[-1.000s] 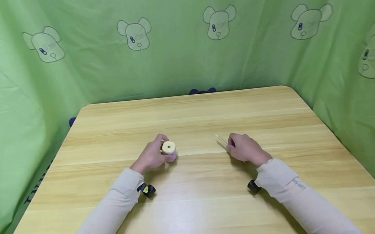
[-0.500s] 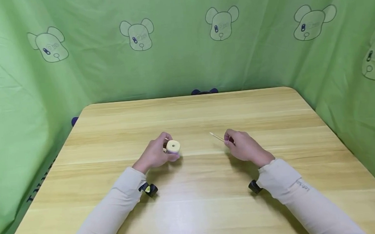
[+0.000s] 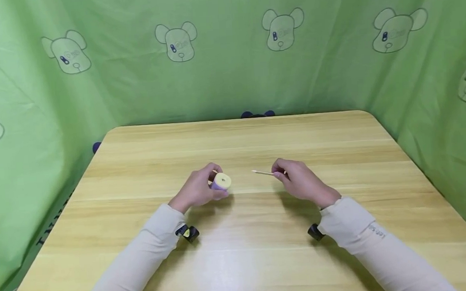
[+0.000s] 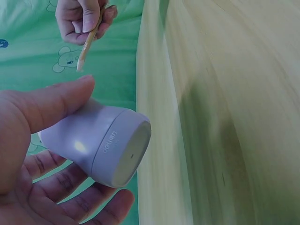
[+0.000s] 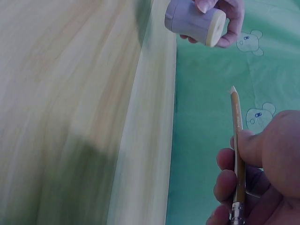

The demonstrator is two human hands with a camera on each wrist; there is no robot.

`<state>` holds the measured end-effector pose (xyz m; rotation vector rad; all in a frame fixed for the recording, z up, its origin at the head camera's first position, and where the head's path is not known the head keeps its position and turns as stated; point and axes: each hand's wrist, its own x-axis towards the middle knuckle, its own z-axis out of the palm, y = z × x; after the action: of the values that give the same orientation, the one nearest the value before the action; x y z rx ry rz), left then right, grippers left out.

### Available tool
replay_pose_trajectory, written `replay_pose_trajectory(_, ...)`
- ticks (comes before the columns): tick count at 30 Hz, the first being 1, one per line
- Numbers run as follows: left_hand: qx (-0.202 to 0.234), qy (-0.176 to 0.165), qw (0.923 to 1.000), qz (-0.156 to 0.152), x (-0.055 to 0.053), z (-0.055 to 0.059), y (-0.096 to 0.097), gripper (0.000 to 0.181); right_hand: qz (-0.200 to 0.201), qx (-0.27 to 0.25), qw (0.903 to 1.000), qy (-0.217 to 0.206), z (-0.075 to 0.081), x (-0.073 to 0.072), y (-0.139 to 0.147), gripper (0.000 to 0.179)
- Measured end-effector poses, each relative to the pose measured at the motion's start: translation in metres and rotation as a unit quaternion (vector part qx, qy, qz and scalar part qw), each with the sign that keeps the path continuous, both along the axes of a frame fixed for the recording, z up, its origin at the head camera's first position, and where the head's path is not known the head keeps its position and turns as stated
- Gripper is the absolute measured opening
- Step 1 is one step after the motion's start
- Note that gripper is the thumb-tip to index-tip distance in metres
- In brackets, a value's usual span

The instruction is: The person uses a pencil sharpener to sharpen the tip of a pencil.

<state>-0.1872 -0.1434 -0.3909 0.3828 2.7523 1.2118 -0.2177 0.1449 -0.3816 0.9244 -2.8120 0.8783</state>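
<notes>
My left hand (image 3: pixel 197 188) grips a small pencil sharpener (image 3: pixel 221 182), thumb on one side and fingers on the other. Its body is lilac, and its pale yellow end with a small central hole is tilted toward the right. "deli" lettering shows near the other end of the sharpener (image 4: pixel 105 136) in the left wrist view. Thumb and fingers of my right hand (image 3: pixel 302 183) pinch a wood-coloured pencil (image 3: pixel 262 173). Its pale tip points left at the sharpener, with a gap between them. In the right wrist view, the pencil (image 5: pixel 236 115) has a metal band at its rear end.
Both hands are above a light wood-grain table (image 3: pixel 240 261). A green curtain (image 3: pixel 229 83) printed with bear heads surrounds its back and sides. Each wrist wears a small black camera, such as the one on the left wrist (image 3: pixel 190 233).
The left hand has moved a little right, tipping the sharpener's yellow end toward the pencil. The right hand has shifted slightly left, and the pencil has swung from slanting to nearly level, pointing left.
</notes>
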Motion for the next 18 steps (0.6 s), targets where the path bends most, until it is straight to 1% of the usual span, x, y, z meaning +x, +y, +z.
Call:
replay_pose_trajectory(4, -0.006, 0.003, 0.9999, -0.011, 0.0, 0.003, 0.002, 0.053, 0.009, -0.003, 1.0, -0.001, 0.002, 0.002, -0.006, 0.006)
replay_pose_trajectory(8, -0.008, 0.011, 0.9997, -0.02, -0.002, 0.003, 0.003, 0.052, 0.019, -0.01, 0.9998, 0.0, 0.002, 0.002, -0.012, 0.007)
replay_pose_trajectory(12, -0.006, 0.013, 0.9996, -0.023, -0.002, 0.003, 0.005, 0.053, 0.029, -0.012, 0.9995, 0.003, 0.002, 0.003, -0.017, 0.008)
replay_pose_trajectory(18, -0.01, 0.011, 0.9997, -0.02, -0.002, 0.004, 0.009, 0.054, 0.042, -0.008, 0.9991, 0.007, 0.005, 0.004, -0.024, 0.007)
